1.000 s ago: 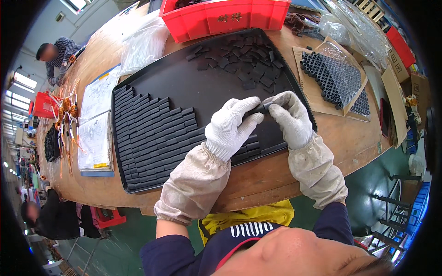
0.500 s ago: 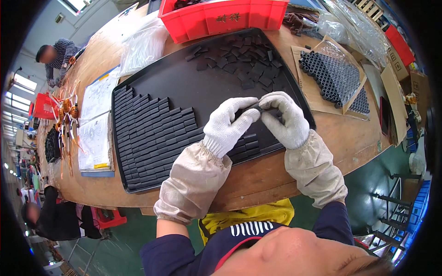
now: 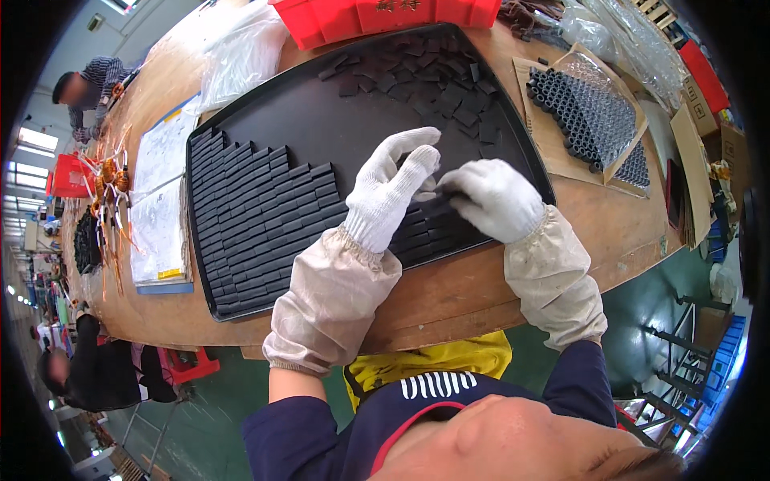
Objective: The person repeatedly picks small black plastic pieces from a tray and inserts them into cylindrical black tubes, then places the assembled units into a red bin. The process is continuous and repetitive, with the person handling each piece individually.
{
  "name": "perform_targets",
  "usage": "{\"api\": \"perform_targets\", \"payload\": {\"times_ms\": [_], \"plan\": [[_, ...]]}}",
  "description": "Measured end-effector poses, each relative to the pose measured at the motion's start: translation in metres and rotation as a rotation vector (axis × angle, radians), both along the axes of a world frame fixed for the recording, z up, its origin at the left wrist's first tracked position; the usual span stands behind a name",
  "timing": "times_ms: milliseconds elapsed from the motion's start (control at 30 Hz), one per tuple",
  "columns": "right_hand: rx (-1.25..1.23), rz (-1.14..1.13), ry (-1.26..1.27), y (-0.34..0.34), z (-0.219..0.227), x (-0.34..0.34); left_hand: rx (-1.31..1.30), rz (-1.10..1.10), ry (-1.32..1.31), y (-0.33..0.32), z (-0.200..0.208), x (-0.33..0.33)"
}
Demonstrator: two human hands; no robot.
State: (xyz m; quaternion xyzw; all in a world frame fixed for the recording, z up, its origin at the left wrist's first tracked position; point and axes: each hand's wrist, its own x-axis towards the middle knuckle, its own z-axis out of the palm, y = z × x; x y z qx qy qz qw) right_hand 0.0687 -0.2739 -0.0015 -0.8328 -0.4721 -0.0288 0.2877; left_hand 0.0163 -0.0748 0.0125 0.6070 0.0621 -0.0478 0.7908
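Note:
My left hand [image 3: 391,186], in a white knit glove, is raised over the black tray [image 3: 361,132]. Its index finger and thumb stand apart, with nothing visible between them. Just to the right, my gloved right hand [image 3: 499,199] points its fingers down toward the tray. They are bent together around a small black piece that is mostly hidden and a little blurred. Tight rows of black tube-like pieces [image 3: 265,216] fill the tray's left and near side. Loose flat black pieces [image 3: 449,96] lie scattered at its far right.
Behind the tray stands a red bin [image 3: 385,20]. A cardboard sheet with black tubes [image 3: 577,120] under clear plastic lies at the right. Papers [image 3: 160,200] and copper-coloured coils [image 3: 108,180] are at the left. Two other people [image 3: 84,92] sit or stand farther left.
My hands have parted from their shared pinch on a small black piece. The left hand has opened its fingers; the right has turned palm down toward the tray. The view has shifted slightly.

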Motion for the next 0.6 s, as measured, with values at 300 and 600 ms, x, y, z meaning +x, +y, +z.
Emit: {"api": "perform_targets", "payload": {"times_ms": [300, 600], "plan": [[0.152, -0.125, -0.204, 0.006, 0.006, -0.002, -0.32, -0.119, 0.064, 0.009, -0.012, 0.004], [0.19, -0.103, -0.264, 0.01, 0.016, -0.012, -0.29, -0.287, 0.072, 0.003, -0.015, -0.001]]}}
